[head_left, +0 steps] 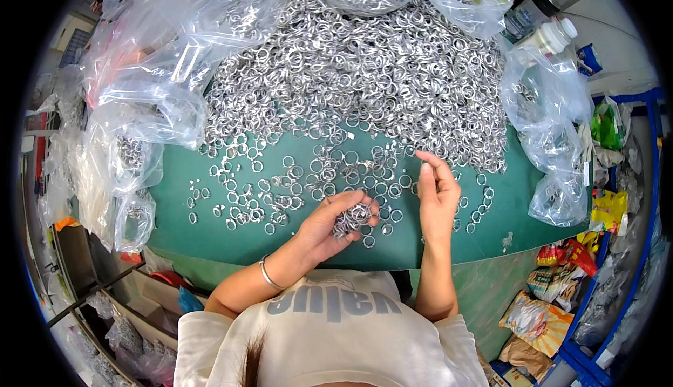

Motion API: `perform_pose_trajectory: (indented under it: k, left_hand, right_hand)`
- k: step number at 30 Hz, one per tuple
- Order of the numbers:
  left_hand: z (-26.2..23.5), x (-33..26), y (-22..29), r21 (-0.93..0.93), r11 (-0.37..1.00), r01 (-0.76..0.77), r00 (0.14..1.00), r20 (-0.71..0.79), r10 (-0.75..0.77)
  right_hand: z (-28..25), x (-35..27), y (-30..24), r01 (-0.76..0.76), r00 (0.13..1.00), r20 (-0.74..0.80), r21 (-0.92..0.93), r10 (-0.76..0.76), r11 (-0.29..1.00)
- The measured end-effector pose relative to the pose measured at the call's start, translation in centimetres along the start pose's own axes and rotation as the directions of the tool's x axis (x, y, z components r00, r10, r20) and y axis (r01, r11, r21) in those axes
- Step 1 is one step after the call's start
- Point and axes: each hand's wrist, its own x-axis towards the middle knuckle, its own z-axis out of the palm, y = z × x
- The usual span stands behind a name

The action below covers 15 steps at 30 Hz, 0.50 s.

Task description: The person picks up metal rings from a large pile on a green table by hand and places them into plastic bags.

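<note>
A handful of rings (352,219) is at the lower middle of my view, heaped in the cupped left hand (324,231). The rings are small, thin metal bands, silvery grey and shiny, with open centres, piled over one another so that many outlines merge. They face many ways, some edge-on and some showing their round openings. A single ring has no clear long axis; the clump as a whole is rounded, slanting slightly from lower left to upper right. The left hand's fingers curl partly around it, palm turned inward.

To its right, I see the right hand (439,194) raised beside the heap's near edge, fingers half bent, thumb and index tips close together. I cannot tell whether a ring is between them.

Loose rings (251,213) are scattered around and beyond the hands, mostly flat, on a green tabletop (203,236). Farther out is a broad heap of similar rings (364,71). Clear plastic bags (158,117) crowd the left and far edges, and another clear bag (554,134) lies at the right, below a white bottle (550,36). A plain bangle (265,273) circles the left wrist.
</note>
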Motion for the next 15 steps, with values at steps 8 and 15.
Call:
perform_pose_trajectory:
  k: [8,15]
  left_hand:
    - [-1.1,-0.6,0.8,0.105,0.994,-0.023,0.995,0.095,0.013]
    - [-0.8,-0.9,1.6,0.108,0.994,0.012,1.0,0.01,-0.014]
  right_hand:
    - [2.9,1.6,0.3,0.183,0.972,0.07,-0.818,-0.223,0.545]
    - [2.9,1.5,0.4,0.119,0.977,0.002,-0.835,-0.213,0.537]
